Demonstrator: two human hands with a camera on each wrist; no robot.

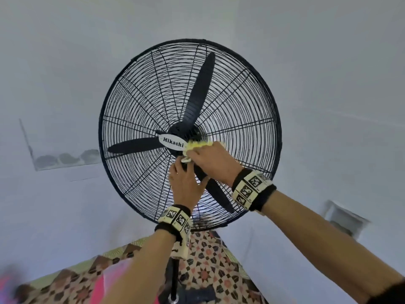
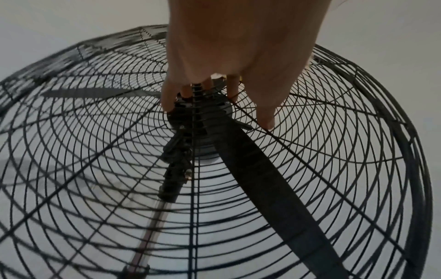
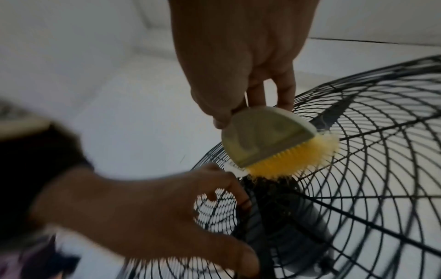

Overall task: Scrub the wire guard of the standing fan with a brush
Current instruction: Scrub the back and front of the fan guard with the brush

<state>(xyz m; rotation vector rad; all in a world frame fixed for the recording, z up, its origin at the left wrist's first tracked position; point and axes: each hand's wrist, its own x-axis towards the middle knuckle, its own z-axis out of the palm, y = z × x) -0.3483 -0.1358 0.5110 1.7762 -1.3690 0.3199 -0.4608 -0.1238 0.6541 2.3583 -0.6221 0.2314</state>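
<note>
Near the hub of the wire guard (image 1: pixel 241 95), just right of the oval badge (image 1: pixel 173 141), I have the brush (image 3: pixel 267 143) laid bristles-down on the wires. My right hand (image 1: pixel 213 159) pinches its pale body between thumb and curled fingers, the yellow bristles splayed against the mesh. My left hand (image 1: pixel 186 183) sits just below the hub, fingers spread and hooked into the wires, thumb stretched wide, bracing the fan head. To do this pass well, I judge I should keep that brace firm so the guard does not swing away, and drive the bristles along the concentric rings in short strokes, then across the radial spokes, letting the tips reach between wires without pushing through to the blades (image 1: pixel 197 95). Light, even pressure seems best; thin wires could bend or rattle otherwise.
</note>
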